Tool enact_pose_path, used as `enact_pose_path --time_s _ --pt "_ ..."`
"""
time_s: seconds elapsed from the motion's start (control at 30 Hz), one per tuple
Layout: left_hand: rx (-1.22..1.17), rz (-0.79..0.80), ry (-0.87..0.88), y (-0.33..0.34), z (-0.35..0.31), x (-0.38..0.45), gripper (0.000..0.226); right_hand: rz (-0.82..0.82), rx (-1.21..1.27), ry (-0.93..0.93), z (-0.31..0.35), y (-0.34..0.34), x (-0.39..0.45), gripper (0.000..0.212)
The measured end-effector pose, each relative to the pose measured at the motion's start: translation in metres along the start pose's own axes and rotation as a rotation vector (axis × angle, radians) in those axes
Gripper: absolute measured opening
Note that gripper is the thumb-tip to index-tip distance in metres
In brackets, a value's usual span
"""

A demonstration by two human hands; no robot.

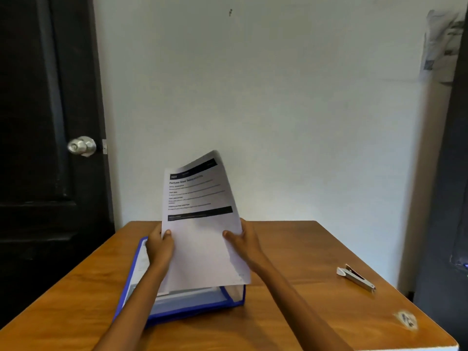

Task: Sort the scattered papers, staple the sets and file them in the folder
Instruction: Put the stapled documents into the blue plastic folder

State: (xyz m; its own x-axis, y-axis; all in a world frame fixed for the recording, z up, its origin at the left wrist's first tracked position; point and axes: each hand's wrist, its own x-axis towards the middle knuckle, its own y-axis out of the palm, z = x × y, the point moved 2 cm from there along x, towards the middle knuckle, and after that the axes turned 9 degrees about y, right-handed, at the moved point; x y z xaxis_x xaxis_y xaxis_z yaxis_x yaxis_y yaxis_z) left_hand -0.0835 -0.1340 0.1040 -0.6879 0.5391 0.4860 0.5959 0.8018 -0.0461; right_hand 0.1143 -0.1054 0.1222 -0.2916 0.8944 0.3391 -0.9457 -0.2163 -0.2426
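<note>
Left hand [159, 245], right hand [247, 243] pinching paper set [200, 224] by side edges, upright over blue folder [192, 304], perhaps touching; stapler [355, 276] well right.

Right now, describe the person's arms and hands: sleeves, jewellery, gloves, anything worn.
Both forearms are bare as far as the picture shows; no sleeves reach into view. The left hand and right hand wear no gloves. No watch, bracelet or ring shows on the parts that can be seen. The fingers behind the paper are hidden, so rings there cannot be ruled out. The visible thumbnails look short and unpainted.
</note>
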Motion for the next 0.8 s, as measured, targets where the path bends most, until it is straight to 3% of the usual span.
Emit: enact_pose_path --time_s 0.13,0.27,0.47,0.63,0.8 --pt "0.057 -0.023 -0.037 -0.013 0.025 0.015 0.030 -0.011 -0.146 -0.045 -0.004 0.030 0.014 0.025" --pt "0.116 0.059 -0.118 -0.011 0.046 0.021 0.020 -0.083 -0.270 -0.052 -0.024 0.029 0.027 0.017" --pt "0.255 0.273 -0.107 0.020 0.046 0.006 0.020 -0.486 -0.271 0.055 -0.056 -0.020 0.031 0.014" --pt "0.599 0.511 0.007 0.064 0.048 -0.029 0.027 -0.595 -0.244 0.146 -0.092 -0.032 0.021 0.022" --pt "0.894 0.600 0.042 0.102 0.040 -0.046 0.047 -0.624 -0.183 0.278 -0.114 -0.046 0.022 0.027"
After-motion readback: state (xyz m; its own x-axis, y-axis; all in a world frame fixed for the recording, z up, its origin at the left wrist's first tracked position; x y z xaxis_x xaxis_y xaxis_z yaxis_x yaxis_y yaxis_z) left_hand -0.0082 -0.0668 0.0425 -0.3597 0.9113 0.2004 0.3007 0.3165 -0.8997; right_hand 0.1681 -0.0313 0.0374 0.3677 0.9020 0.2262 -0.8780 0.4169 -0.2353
